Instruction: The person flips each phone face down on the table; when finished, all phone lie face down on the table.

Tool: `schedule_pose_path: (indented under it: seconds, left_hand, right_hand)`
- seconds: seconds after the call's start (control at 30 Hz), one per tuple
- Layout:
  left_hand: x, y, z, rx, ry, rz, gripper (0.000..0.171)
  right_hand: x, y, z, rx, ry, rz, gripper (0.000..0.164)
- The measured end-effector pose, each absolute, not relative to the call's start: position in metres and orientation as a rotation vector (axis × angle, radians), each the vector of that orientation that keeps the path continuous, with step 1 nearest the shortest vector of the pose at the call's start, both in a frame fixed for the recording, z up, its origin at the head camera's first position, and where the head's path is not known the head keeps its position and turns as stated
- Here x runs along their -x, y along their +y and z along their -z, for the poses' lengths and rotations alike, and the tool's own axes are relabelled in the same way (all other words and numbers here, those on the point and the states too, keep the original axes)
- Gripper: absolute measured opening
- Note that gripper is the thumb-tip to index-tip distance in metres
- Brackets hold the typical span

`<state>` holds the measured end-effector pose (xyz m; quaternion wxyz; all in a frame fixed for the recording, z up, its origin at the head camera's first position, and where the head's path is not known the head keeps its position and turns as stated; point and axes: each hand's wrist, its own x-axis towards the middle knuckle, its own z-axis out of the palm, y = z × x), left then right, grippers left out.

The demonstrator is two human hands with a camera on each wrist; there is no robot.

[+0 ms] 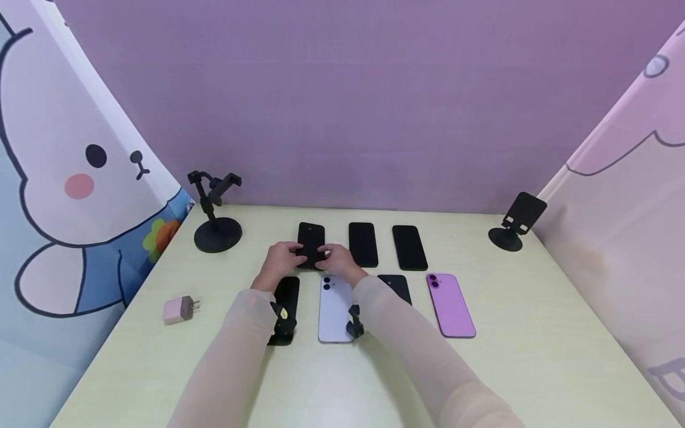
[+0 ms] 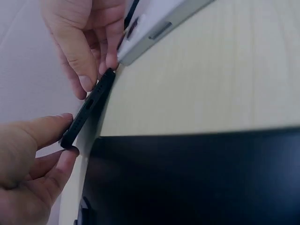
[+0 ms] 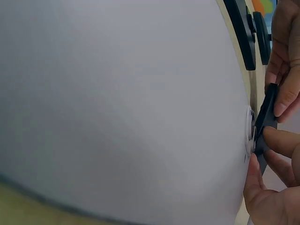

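Observation:
At the back row's left end, a black smartphone (image 1: pixel 311 241) is pinched by both hands at its near corners. My left hand (image 1: pixel 280 261) grips its left edge between thumb and fingers. The right hand (image 1: pixel 341 261) has its thumb and fingers on the opposite side. In the left wrist view, the bottom end of the phone (image 2: pixel 88 108), with its charging port, faces the camera and is tilted. Below my wrists lie another black phone (image 1: pixel 287 297) on the left and a pale lavender phone (image 1: pixel 334 312), camera side up, on the right.
Two more black phones (image 1: pixel 363 245) (image 1: pixel 409 247) lie along the back row. A dark phone (image 1: pixel 396 286) is partly covered by the right sleeve, beside a purple phone (image 1: pixel 452 305). Black stands (image 1: pixel 217 234) (image 1: pixel 505 238) occupy the back corners. A pink charger plug (image 1: pixel 179 310) sits at left.

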<state>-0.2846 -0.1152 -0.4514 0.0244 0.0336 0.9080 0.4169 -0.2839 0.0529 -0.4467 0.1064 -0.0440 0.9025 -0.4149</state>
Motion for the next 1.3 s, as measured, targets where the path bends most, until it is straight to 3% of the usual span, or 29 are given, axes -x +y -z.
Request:
schedule_pose_path:
  seconds: [0.8,1.1,1.3]
  left_hand:
    - [0.286,-0.103,0.447,-0.17,2.898,-0.946,0.039]
    - [0.285,-0.063,0.443,-0.386,2.922,-1.131,0.036]
    - [0.287,-0.031,0.452,-0.365,2.851,-1.246,0.035]
  right_hand:
    - [0.285,0.054,0.442,0.167,2.731,1.056,0.04]
    - [0.289,0.103,0.429,0.167,2.77,1.108,0.038]
    - [0.289,0.139,0.435,0.141,2.801,1.114,0.037]
